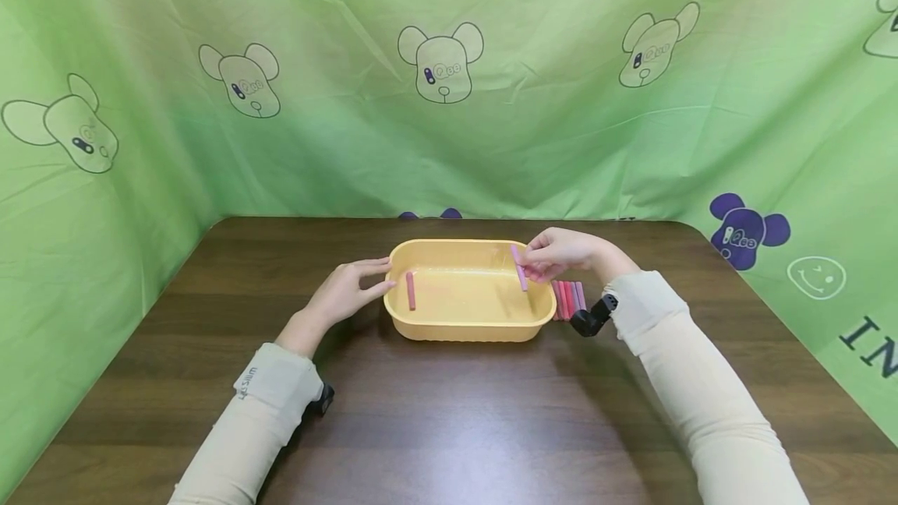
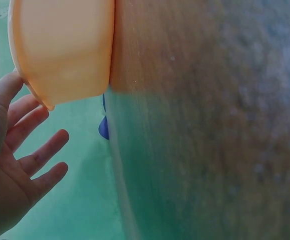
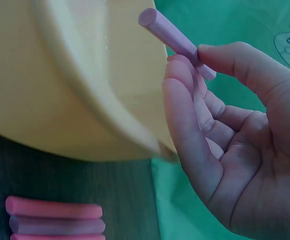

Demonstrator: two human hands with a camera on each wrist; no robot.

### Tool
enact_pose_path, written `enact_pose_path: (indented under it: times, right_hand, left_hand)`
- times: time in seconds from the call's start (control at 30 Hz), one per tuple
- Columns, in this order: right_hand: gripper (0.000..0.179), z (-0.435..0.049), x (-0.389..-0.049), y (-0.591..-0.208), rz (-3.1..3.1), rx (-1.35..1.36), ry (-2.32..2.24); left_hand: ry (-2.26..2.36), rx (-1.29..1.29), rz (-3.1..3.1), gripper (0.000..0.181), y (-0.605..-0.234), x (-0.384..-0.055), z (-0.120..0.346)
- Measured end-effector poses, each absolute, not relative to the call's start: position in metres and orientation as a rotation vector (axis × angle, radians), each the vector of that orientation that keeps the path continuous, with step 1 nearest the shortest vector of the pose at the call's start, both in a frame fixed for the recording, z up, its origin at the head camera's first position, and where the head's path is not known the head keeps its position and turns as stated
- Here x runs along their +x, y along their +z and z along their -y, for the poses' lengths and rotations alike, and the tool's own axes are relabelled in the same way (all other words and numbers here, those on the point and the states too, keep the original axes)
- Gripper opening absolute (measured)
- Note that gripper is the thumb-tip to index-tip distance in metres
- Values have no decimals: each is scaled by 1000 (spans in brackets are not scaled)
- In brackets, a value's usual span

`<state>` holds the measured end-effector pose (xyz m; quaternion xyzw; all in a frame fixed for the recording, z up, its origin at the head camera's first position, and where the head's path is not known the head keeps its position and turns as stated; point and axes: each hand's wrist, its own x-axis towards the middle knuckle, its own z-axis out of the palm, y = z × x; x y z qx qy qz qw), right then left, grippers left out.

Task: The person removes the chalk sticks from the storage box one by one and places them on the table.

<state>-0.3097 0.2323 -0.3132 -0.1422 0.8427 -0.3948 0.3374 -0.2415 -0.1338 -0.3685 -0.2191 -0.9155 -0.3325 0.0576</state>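
Note:
A yellow plastic basin (image 1: pixel 463 331) stands on the table, with a dark reddish chalk stick (image 1: pixel 411 291) lying inside its left end. My right hand (image 1: pixel 554 254) is over the basin's right end, pinching a light purple chalk stick (image 3: pixel 172 36) between thumb and fingertips; the stick slants over the inside. At the left end, my left hand (image 1: pixel 344 287) touches the rim with thumb and fingertips, its fingers spread and fairly straight in the left wrist view. Several pink, red and purple chalk sticks (image 1: pixel 568 299) lie side by side just right of the basin.
The dark wooden table (image 1: pixel 449 411) extends toward me in front of the basin. A green cloth backdrop (image 1: pixel 337 139) with printed bear heads hangs behind and along both sides. Small black wrist cameras (image 1: pixel 593 316) are strapped at the cuffs.

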Motion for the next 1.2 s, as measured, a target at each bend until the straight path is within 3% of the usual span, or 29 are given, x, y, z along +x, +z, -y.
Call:
enact_pose_path:
  times: [0.73, 1.2]
  right_hand:
    - [16, -282, -296, -329, -2139, -330, -1210]
    - [15, -321, -293, -349, -2082, -170, -1318]
  left_hand:
    - [-1021, -653, 2774, 44, -374, -243, 134]
    - [-1013, -648, 2779, 44, -373, -243, 134]
